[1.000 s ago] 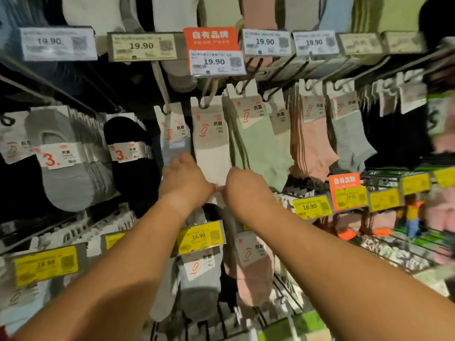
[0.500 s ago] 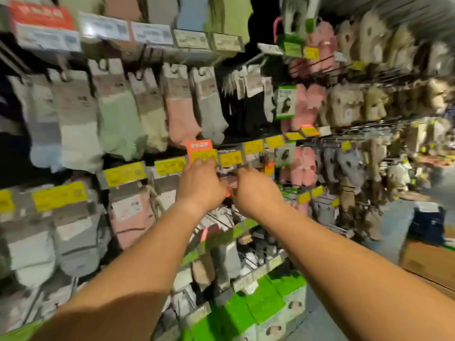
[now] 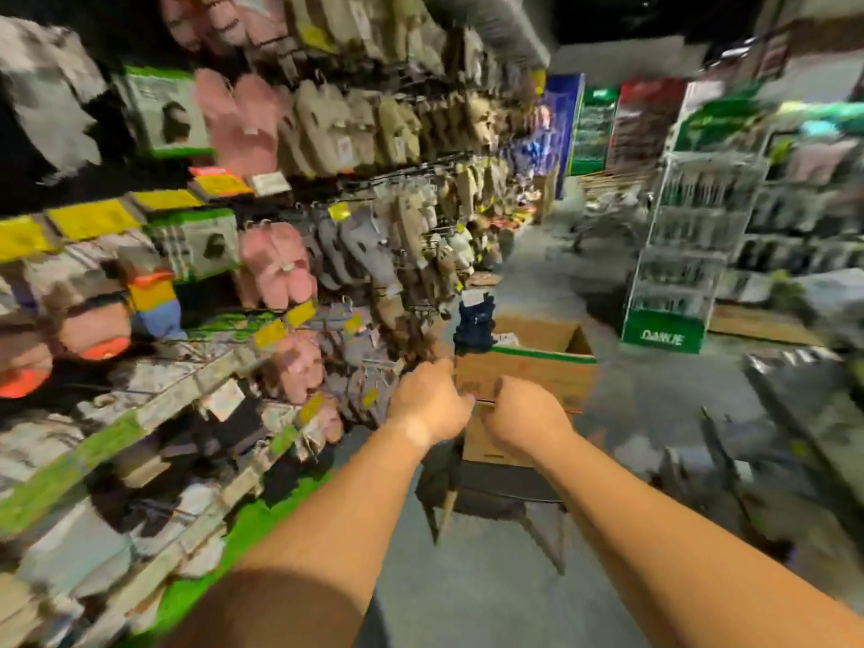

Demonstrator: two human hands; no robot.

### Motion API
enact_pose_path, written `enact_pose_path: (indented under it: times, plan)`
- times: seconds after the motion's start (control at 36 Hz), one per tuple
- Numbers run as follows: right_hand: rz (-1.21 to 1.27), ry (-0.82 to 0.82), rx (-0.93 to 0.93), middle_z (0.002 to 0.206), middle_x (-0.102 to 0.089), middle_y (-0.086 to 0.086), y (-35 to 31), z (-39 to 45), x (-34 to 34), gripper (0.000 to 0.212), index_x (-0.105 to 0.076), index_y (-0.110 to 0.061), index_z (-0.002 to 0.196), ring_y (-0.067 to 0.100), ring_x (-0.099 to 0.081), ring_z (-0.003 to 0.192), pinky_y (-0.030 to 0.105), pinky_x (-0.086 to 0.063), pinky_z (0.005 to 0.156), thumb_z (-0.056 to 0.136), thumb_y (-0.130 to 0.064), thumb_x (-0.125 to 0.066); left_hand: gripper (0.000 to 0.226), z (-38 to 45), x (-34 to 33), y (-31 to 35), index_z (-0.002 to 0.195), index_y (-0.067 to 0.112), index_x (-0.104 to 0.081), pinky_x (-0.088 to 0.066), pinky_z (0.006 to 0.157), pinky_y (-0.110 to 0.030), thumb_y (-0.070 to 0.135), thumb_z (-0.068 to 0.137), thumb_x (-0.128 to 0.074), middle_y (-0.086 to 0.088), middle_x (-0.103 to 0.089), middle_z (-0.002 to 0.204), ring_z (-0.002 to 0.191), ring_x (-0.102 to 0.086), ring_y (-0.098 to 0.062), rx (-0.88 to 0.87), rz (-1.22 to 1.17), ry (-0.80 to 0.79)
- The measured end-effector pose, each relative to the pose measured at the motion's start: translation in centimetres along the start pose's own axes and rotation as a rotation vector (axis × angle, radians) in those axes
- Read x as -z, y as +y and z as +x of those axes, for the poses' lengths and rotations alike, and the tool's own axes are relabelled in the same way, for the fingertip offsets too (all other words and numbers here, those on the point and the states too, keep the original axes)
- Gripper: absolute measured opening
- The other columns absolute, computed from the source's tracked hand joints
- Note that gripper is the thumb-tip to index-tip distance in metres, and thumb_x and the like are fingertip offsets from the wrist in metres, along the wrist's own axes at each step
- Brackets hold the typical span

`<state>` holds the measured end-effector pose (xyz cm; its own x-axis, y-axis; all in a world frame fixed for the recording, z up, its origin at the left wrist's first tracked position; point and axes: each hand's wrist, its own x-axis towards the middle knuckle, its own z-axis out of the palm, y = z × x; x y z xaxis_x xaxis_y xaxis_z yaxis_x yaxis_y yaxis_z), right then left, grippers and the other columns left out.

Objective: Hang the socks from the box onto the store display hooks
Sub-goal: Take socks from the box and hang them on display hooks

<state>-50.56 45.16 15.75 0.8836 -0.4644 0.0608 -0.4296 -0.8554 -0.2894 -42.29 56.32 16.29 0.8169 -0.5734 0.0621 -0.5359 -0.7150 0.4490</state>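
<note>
Down the aisle, past the racks, the box (image 3: pixel 523 371) sits on a dark stool (image 3: pixel 491 488), its flaps open and a dark bundle of socks (image 3: pixel 474 322) standing up at its near left corner. Both arms stretch toward it. The left hand (image 3: pixel 428 402) and the right hand (image 3: pixel 523 420) hang side by side just in front of the box's near wall, knuckles toward the camera; the fingers of both look curled, but motion blur hides whether they pinch anything, so I cannot tell what, if anything, they hold. Along the left, the hooks (image 3: pixel 383 180) already carry many rows of pink, beige and grey goods, with yellow price tags (image 3: pixel 89 219) between the tiers. Judging by that, much stock hangs, yet the box is not emptied: the dark socks wait in it. Fetching another lot and hooking it up appears to be what remains.
</note>
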Motion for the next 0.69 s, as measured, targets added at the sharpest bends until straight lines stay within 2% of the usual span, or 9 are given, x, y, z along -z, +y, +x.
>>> enact_pose_path:
  times: [0.11, 0.36, 0.47, 0.56, 0.69]
  plan:
    - [0.011, -0.022, -0.097, 0.111, -0.069, 0.01, 4.0, 3.5, -1.1, 0.027, -0.064, -0.011, 0.106, 0.029, -0.066, 0.102, 0.031, -0.05, 0.079, 0.094, -0.034, -0.055, 0.053, 5.0, -3.8, 2.0, 0.136, 0.018, -0.054, -0.052, 0.093, -0.039, 0.047, 0.092, -0.064, -0.007, -0.062, 0.13, 0.118, -0.06, -0.03, -0.039, -0.017, -0.076]
    - [0.057, -0.097, -0.266, 0.11, -0.068, 0.006, 8.9, 13.5, -3.6, 0.028, -0.061, -0.016, 0.114, 0.026, -0.066, 0.096, 0.033, -0.054, 0.079, 0.093, -0.032, -0.053, 0.05, 17.5, -9.5, 3.3, 0.139, 0.017, -0.052, -0.048, 0.103, -0.039, 0.042, 0.096, -0.06, -0.005, -0.054, 0.142, 0.127, -0.054, -0.027, -0.081, -0.055, -0.199]
    - [0.06, -0.124, -0.289, 0.109, -0.069, 0.008, 11.8, 17.9, -4.6, 0.026, -0.061, -0.013, 0.11, 0.029, -0.066, 0.097, 0.029, -0.046, 0.07, 0.092, -0.031, -0.053, 0.051, 22.9, -11.5, 3.9, 0.141, 0.016, -0.052, -0.046, 0.105, -0.037, 0.041, 0.097, -0.059, -0.005, -0.054, 0.144, 0.13, -0.053, -0.026, -0.059, -0.085, -0.238]
    - [0.064, -0.124, -0.294, 0.11, -0.069, 0.01, 14.3, 21.4, -5.0, 0.024, -0.062, -0.012, 0.109, 0.029, -0.066, 0.1, 0.029, -0.046, 0.072, 0.096, -0.029, -0.052, 0.054, 26.9, -13.3, 4.5, 0.144, 0.013, -0.051, -0.042, 0.107, -0.034, 0.04, 0.097, -0.059, -0.007, -0.053, 0.146, 0.133, -0.05, -0.027, -0.046, -0.107, -0.268]
    - [0.108, -0.116, -0.304, 0.11, -0.069, 0.008, 18.6, 28.1, -6.5, 0.026, -0.063, -0.013, 0.11, 0.028, -0.066, 0.1, 0.032, -0.052, 0.08, 0.097, -0.033, -0.052, 0.04, 34.3, -17.4, 5.0, 0.129, 0.018, -0.061, -0.048, 0.094, -0.029, 0.04, 0.096, -0.06, 0.0, -0.067, 0.125, 0.118, -0.062, -0.024, 0.012, -0.173, -0.291]
